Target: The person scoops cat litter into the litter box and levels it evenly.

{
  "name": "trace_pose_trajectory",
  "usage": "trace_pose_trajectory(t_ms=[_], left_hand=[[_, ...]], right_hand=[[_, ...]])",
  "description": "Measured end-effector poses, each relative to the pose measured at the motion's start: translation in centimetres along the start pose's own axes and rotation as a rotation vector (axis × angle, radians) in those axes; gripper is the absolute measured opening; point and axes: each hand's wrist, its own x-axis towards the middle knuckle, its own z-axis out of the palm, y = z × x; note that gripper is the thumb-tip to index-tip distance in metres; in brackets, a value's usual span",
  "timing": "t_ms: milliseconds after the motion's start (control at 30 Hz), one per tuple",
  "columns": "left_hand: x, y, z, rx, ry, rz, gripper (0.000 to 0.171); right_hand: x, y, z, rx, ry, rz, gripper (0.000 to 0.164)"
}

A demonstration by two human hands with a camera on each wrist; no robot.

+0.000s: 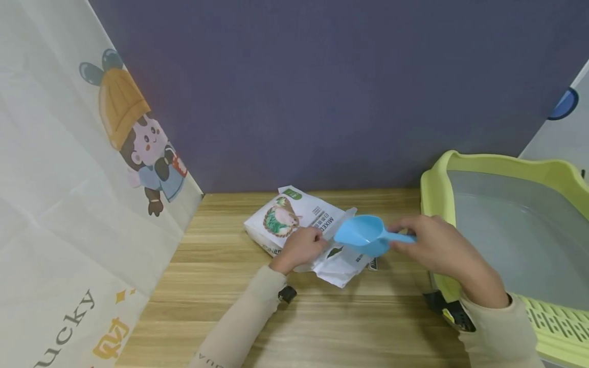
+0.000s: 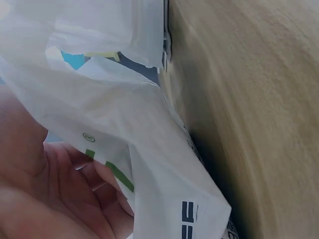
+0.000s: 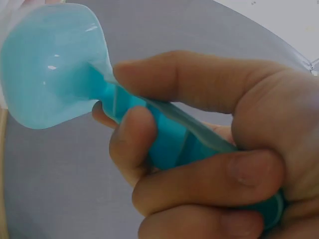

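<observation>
A white printed bag (image 1: 294, 217) lies on the wooden table, its torn end facing right. At that opening my left hand (image 1: 302, 248) grips the bag's edge; in the left wrist view the curled fingers (image 2: 109, 204) show behind the white bag wall (image 2: 109, 109). My right hand (image 1: 437, 248) holds a light blue scoop (image 1: 363, 232) by its handle, with the bowl overlapping the bag's mouth in the head view. Up close in the right wrist view, thumb and fingers wrap the handle, and the translucent bowl (image 3: 50, 84) looks empty. The inside of the bag is hidden.
A large yellow-green litter tray (image 1: 437, 189) with a grey inside stands at the right, under my right forearm. A dark panel (image 1: 331, 97) rises behind the wooden table (image 1: 202, 306). On the left hangs a white sheet with a cartoon figure (image 1: 152, 138).
</observation>
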Motion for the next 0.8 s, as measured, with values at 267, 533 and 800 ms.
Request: trace_pose_trajectory(t_ms=[267,533,800], left_hand=[[-0.1,0.5,-0.4,0.008,0.034,0.049,0.041],[-0.3,1.4,-1.3,0.083,0.088,0.092,0.037],[-0.5,2.0,-2.4,0.125,0.201,0.14,0.037]], right_hand=[[0.6,0.1,1.2,-0.011,-0.023,-0.017,0.021],[0.8,-0.2,2.1,-0.033,-0.066,0.001,0.021],[1.1,-0.4,2.7,-0.025,-0.067,0.009,0.02]])
